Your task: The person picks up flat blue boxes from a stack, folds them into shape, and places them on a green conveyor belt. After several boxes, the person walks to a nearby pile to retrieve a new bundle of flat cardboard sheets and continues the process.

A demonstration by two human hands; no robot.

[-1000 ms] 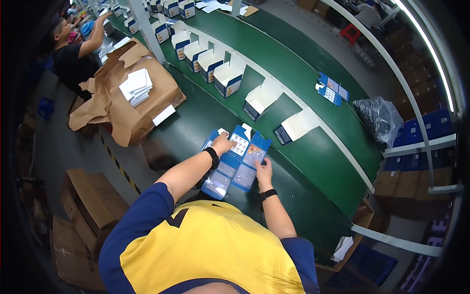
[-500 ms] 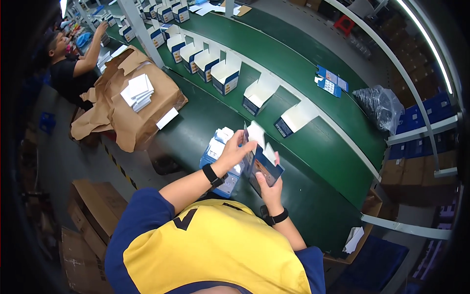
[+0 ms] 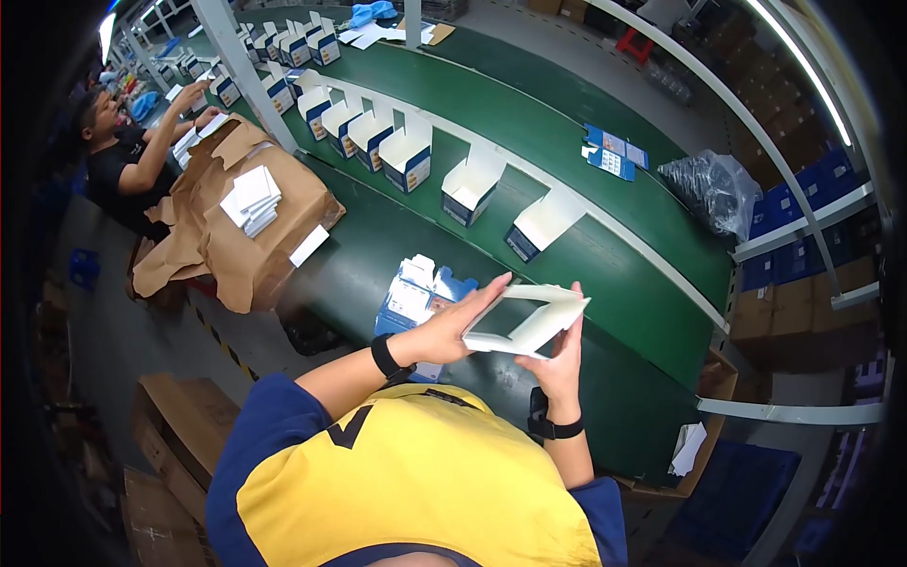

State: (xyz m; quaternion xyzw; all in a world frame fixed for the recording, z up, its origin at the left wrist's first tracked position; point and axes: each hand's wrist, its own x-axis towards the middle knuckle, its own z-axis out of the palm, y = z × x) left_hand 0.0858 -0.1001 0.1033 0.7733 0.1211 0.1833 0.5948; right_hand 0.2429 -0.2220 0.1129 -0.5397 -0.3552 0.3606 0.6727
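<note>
Between my hands is an opened-out cardboard box (image 3: 546,324), its white inside facing up and its middle hollow. My left hand (image 3: 455,326) presses along its left side with fingers stretched out straight. On the other side my right hand (image 3: 561,364) grips the box with thumb and fingers. Under and beside my left forearm lie several flat blue-and-white cartons (image 3: 408,300) on the green table.
Beyond, a row of open blue-and-white boxes (image 3: 406,159) stands on the green conveyor (image 3: 605,260). White booklets (image 3: 253,197) lie on a brown paper-wrapped carton (image 3: 293,213) at left, near a co-worker (image 3: 132,156). A flat carton (image 3: 614,151) and a plastic bag (image 3: 713,194) lie far right.
The box has gone from partly folded to squared open, tilted so its hollow inside shows. My right hand has moved right and my left hand has flattened along its side.
</note>
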